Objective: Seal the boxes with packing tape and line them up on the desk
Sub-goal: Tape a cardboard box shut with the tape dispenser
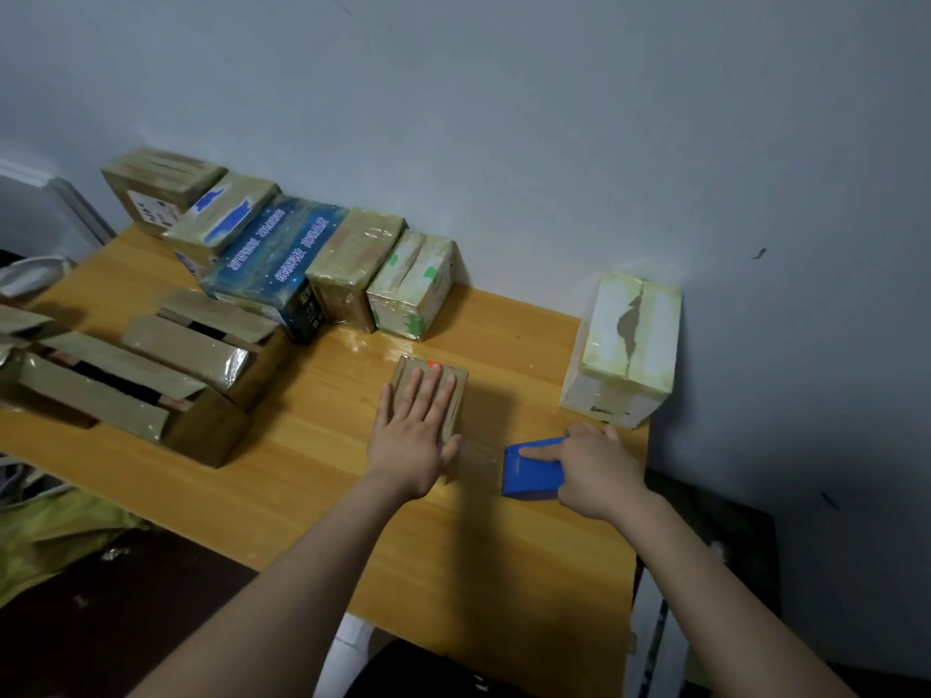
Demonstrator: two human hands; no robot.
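**One head-worn view, looking down across the desk**

A single wide-angle camera sits above the near edge of the desk (302, 445). It faces forward and down toward the desk's far edge and the wall (504, 118) behind it. It stands close: both forearms rise from the bottom of the frame. The left hand (410, 435), flat on a small box (413, 364), and the right hand (599, 466), gripping a blue tape dispenser (534, 471), lie just below centre. The desk's far edge slants down to the right. Its right end shows, and its left end is cut off.
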